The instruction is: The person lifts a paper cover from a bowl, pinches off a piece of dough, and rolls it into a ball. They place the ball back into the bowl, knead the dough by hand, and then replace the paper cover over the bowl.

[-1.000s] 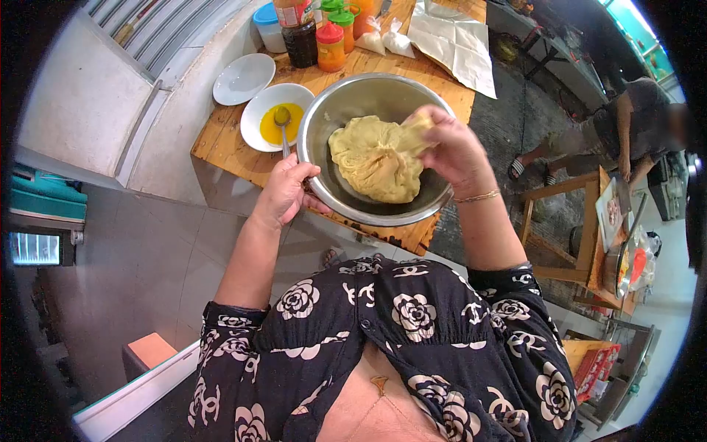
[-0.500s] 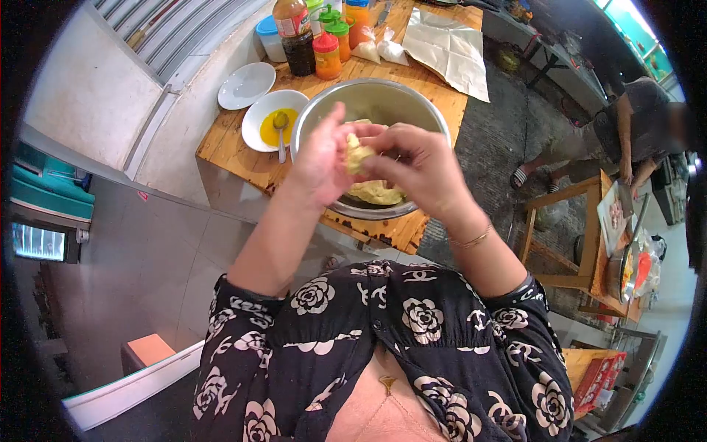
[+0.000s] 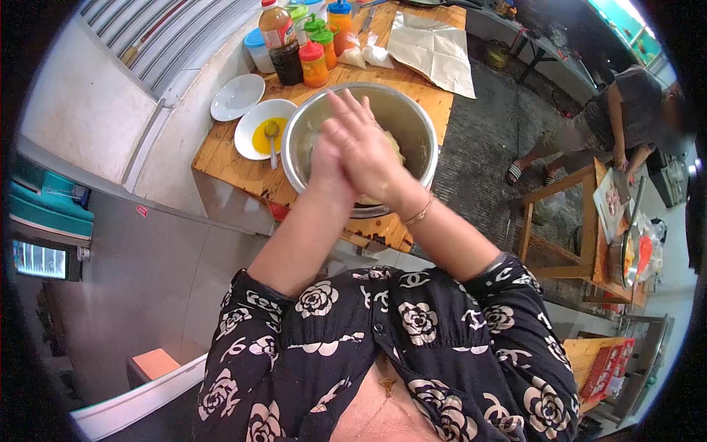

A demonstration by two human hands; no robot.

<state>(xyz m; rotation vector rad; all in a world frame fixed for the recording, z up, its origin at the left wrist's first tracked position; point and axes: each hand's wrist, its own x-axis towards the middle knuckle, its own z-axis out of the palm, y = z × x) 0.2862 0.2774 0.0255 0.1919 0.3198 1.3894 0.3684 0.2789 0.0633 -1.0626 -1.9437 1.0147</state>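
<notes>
Over a large steel mixing bowl (image 3: 303, 131), my left hand (image 3: 329, 168) and my right hand (image 3: 366, 151) are pressed palm to palm. The right one lies on top with its fingers stretched and blurred, covering most of the left. Half a second ago a small piece of yellow dough was in my hands; it is now hidden between the palms. More yellow dough (image 3: 395, 146) lies in the steel bowl, partly behind my hands. Left of it stands a white bowl (image 3: 245, 131) of yellow liquid, with a metal spoon (image 3: 272, 144) resting in it.
A white plate (image 3: 237, 98) sits behind the white bowl. Sauce bottles (image 3: 314, 66), small bags of white powder (image 3: 377, 56) and a sheet of brown paper (image 3: 431, 51) stand or lie farther back. At right, another person (image 3: 626, 110) works at a wooden table (image 3: 596, 243).
My palms have come together, with the right hand moving left over the left hand. The piece of dough has gone out of sight. The view has shifted slightly.
</notes>
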